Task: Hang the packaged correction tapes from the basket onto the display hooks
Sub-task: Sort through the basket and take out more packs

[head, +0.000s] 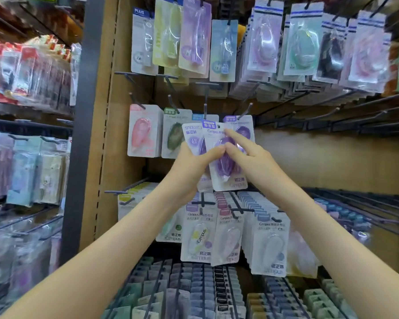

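Left hand [194,166]: grips a small stack of packs from the left, with the thumb across the front.
Front pack: a white card with a clear blister over a purple correction tape [225,162], upright, just below the hooks.
Second pack: a similar purple-printed card [192,134], behind the first and turned upside down.
Right hand [251,155]: holds the front pack, with the index finger straight on the card's top, the thumb on the blister and the other fingers curled at its right edge.
Black wire hook [245,111]: carries a hanging purple pack [243,129].
Neighbours: a pink pack [143,132] and a green pack [174,134] hang to the left.
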Available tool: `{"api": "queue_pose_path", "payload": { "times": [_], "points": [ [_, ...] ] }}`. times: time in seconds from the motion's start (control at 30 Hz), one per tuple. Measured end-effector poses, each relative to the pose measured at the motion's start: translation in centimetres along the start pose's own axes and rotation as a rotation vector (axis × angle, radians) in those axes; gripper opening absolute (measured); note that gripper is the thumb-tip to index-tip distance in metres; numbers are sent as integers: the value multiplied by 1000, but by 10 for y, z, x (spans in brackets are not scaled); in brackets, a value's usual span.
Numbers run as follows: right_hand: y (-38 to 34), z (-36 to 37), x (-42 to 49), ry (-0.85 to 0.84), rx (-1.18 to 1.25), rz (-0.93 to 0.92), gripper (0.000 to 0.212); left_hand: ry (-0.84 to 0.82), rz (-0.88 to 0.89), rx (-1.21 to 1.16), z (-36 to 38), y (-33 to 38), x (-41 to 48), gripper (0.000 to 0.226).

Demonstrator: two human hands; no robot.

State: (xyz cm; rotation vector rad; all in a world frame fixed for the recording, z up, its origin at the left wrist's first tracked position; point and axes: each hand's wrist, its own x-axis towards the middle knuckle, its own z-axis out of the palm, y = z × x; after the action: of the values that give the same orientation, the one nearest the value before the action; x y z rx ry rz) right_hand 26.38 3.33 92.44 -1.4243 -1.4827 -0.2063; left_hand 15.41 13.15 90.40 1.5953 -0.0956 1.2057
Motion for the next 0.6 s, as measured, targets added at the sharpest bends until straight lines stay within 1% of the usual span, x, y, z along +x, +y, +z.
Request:
{"api": "queue_pose_path", "payload": {
  "times": [0.07, 0.1, 0.13, 0.2, 0.23, 0.27, 0.3, 0.4, 0.43, 0.53, 0.6],
  "points": [
    [9, -6, -1, -10, 104, 79, 48, -73, -33, -34, 8, -5, 1, 37],
    [13, -9, -2, -40, 149, 117, 55, -79, -59, -43, 12, -8, 3, 40],
    [16, -13, -3, -87, 180, 146, 68, -61, -93, -49, 15, -11, 6, 45],
    [21, -18, -7, -163, 124, 158, 91, -8, -169, -55, 24, -11, 7, 68],
    [22, -20, -9, -172, 59, 135, 95, 16, -205, -57, 27, -12, 8, 79],
    [24, -22, -9, -157, 7, 103, 94, 38, -228, -63, 28, -14, 10, 82],
    [25, -23, -9, -126, -29, 63, 89, 58, -237, -74, 29, -15, 11, 78],
    [23, -25, -6, 56, -144, -43, 76, 112, -233, -126, 28, -11, 8, 43],
    [21, -26, -5, 129, -179, -61, 74, 119, -233, -124, 25, -10, 7, 36],
    [12, -31, 4, 274, -243, -98, 72, 125, -224, -114, 20, 0, 5, 28],
    [8, -33, 12, 293, -336, -116, 70, 128, -210, -96, 16, 8, 2, 23]
  ]
}}
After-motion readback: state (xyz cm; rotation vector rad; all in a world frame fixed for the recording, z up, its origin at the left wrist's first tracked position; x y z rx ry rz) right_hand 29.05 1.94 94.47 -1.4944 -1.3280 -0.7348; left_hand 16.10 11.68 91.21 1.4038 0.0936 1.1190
